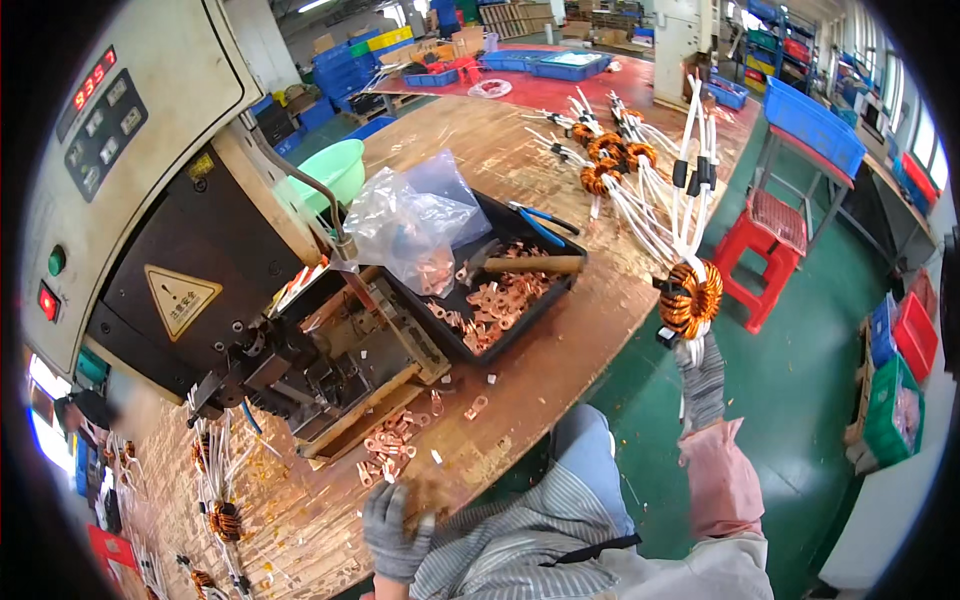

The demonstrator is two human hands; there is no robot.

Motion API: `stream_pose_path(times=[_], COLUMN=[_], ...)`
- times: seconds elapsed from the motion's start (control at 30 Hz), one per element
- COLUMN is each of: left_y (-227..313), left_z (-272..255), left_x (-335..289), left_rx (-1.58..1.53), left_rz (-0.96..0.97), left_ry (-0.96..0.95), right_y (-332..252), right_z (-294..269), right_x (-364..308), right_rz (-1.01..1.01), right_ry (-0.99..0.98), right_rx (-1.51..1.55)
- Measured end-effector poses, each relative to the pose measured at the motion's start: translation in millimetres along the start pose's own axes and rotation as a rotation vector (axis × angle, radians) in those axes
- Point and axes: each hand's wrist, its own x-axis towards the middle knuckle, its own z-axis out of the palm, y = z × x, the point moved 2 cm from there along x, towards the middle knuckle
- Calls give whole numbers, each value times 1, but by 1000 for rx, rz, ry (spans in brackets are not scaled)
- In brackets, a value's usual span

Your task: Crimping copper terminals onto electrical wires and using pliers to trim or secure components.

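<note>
My right hand (703, 385), in a grey striped glove, is raised at the right beyond the table edge. It is closed around white leads under a copper-wound ring coil (690, 300); more white leads with black sleeves stand up from the coil. My left hand (397, 530), in a grey glove, is low at the table's near edge with its fingers apart and nothing visible in it. Just beyond its fingertips lies a loose pile of copper cable lugs (388, 447). A black tray (575, 250) holds many more lugs, a plastic bag (410, 220) and a wooden stick (530, 264).
A press machine (165, 270) with a tooling block (330, 375) stands at the left. Blue-handled pliers (543, 226) rest on the tray's corner. Several ring coils (610, 155) lie at the far right of the table; others (224, 520) are at lower left. A red stool (765, 250) is at the right.
</note>
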Motion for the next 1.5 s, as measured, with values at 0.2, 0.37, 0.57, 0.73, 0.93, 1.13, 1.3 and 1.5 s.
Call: stream_pose_path(times=[0.2, 0.37, 0.57, 0.73, 0.93, 1.13, 1.3, 1.5], left_y=[4, -5, -9, -23, -85, -255, -309, -296], left_z=[5, 7, -8, -9, -85, -193, -198, -199], left_x=[6, 6, -4, 5, -21, -86, -92, -84], left_rx=[115, 140, 99, -157, 147, 657, 807, 632], left_rz=[-123, -93, -135, -92, -211, -1037, -1166, -1091], left_ry=[36, 30, 74, -33, 53, 202, -134, -107], right_y=[88, 40, 8, -17, 2, 10, 20, 23], right_z=[5, 116, 217, 174, 157, 178, 198, 198], right_x=[181, 349, 288, 114, -42, -110, -125, -127], right_rz=[210, -152, -559, -409, -784, -623, -720, -754], right_ry=[-104, -86, -403, -510, -696, -816, -828, -791], right_rx=[243, -810, -631, -456, -526, -621, -710, -719])
